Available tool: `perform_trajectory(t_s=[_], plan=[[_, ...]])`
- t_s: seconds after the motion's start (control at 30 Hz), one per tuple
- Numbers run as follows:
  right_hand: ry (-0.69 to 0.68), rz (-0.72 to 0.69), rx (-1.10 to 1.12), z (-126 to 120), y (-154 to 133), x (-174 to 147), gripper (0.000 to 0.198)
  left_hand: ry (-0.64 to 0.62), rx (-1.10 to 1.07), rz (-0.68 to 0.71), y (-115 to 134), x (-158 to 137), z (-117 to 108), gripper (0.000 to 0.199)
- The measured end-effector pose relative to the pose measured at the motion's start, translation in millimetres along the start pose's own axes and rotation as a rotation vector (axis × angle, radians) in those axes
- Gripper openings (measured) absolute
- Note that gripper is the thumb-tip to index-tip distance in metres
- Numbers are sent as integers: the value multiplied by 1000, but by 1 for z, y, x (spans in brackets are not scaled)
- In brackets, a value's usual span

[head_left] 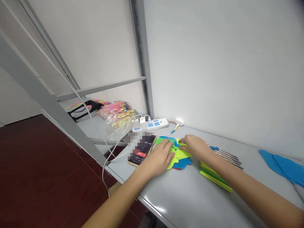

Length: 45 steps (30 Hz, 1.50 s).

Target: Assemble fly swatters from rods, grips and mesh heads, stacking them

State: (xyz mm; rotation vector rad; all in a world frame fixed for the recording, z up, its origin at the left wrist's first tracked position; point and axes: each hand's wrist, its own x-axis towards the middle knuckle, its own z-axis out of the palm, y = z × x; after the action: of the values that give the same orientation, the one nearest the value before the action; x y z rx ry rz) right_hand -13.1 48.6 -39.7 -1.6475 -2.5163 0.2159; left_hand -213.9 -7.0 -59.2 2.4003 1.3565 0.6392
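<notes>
A loose pile of mesh plastic fly swatter heads lies on the grey table, among them a green head (pixel 159 141), a blue head (pixel 182 163) and a yellow-green head (pixel 184 154). My left hand (pixel 161 156) rests on the pile's left side, fingers stretched over the mesh. At the upper right of the pile, my right hand (pixel 196 146) has its fingers and thumb closed on a yellow-green head's edge. Part of the pile is hidden under both hands. Green and yellow-green plastic handles (pixel 216 180) lie below my right forearm, with several metal rods (pixel 229 155) beyond it.
Left of the pile lies a phone (pixel 142 150) showing a timer. A white power strip (pixel 152 124) with plugs and cables sits behind it. Blue flat pieces (pixel 282 164) lie at the right. Clear bags of coloured pieces (pixel 116 112) rest beyond the metal frame (pixel 142 57).
</notes>
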Motion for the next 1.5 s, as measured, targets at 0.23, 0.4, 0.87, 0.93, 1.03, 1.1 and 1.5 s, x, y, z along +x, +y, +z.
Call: perform_trajectory(t_s=[0.23, 0.4, 0.87, 0.93, 1.03, 1.1, 1.5], plan=[[-37, -22, -64, 13, -4, 8, 26, -32, 1, -97, -2, -12, 6, 60], [-30, -30, -95, 4, 4, -1, 22, -58, -37, -103, 2, -14, 7, 63], [228, 286, 261, -78, 61, -105, 37, -54, -210, -104, 24, 26, 14, 65], [297, 298, 331, -92, 62, -123, 40, 21, -386, -74, 44, 42, 3, 61], [402, 312, 389, -109, 62, -148, 40, 43, -910, 66, 83, 68, -7, 56], [518, 340, 418, -114, 61, -161, 40, 9, -1256, 136, 110, 79, 1, 54], [757, 302, 851, -56, 35, -172, 25, 21, -1420, -66, 139, 52, 50, 33]])
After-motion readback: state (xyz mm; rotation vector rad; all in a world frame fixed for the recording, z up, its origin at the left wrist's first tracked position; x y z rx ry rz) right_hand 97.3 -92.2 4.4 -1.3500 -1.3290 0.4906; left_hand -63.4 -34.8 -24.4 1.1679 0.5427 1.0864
